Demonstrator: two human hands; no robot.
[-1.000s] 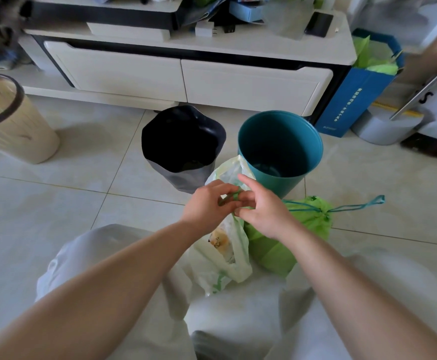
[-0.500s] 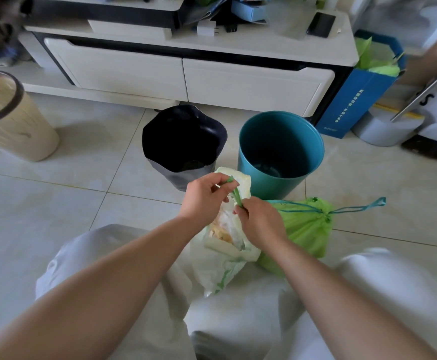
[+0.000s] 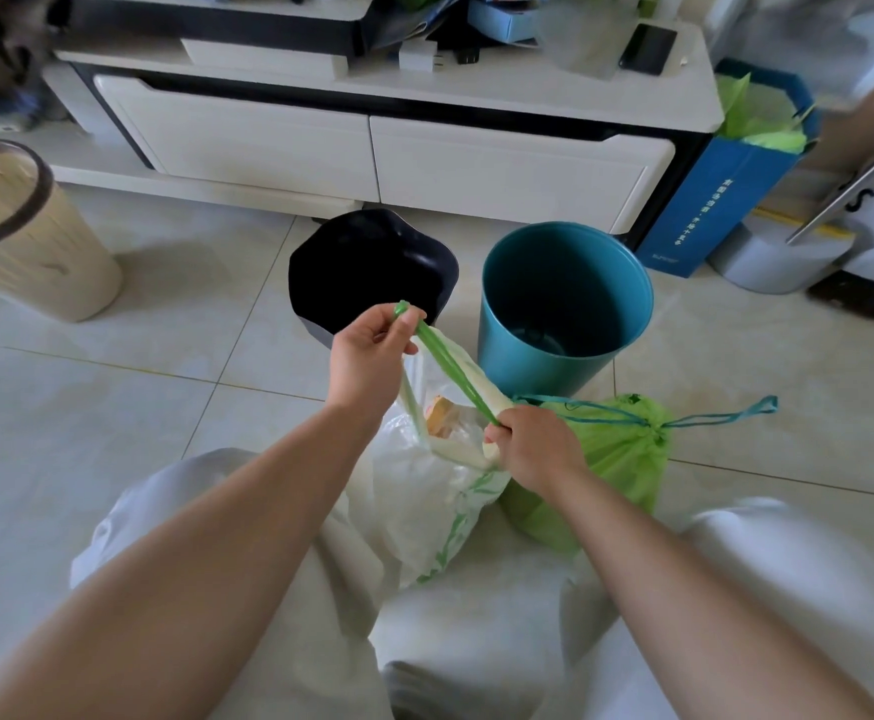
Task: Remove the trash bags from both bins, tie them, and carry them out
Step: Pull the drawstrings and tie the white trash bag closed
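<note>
The left hand (image 3: 367, 361) and right hand (image 3: 538, 449) are held apart, each clamped on one end of a green handle strip (image 3: 450, 376) that runs taut and slanting between them. The left hand pinches the upper end, and the right hand grips the lower end together with the gathered mouth of the white trash bag (image 3: 424, 511). This bag sits on the tiled floor (image 3: 138, 407) between the person's knees, its top edge partly open. Just beside it on the right lies the green trash bag (image 3: 622, 459), cinched shut, with its teal drawstring (image 3: 726, 418) trailing out over the tiles.

Beyond the hands stand the black bin (image 3: 320, 272) and the teal bin (image 3: 528, 356), near each other but not touching, both close to the front edge of the white TV cabinet (image 3: 247, 137). A blue paper bag (image 3: 710, 210) leans at the cabinet's right end. A broad stretch of tile separates the black bin from the beige woven basket (image 3: 60, 272) at the far left.
</note>
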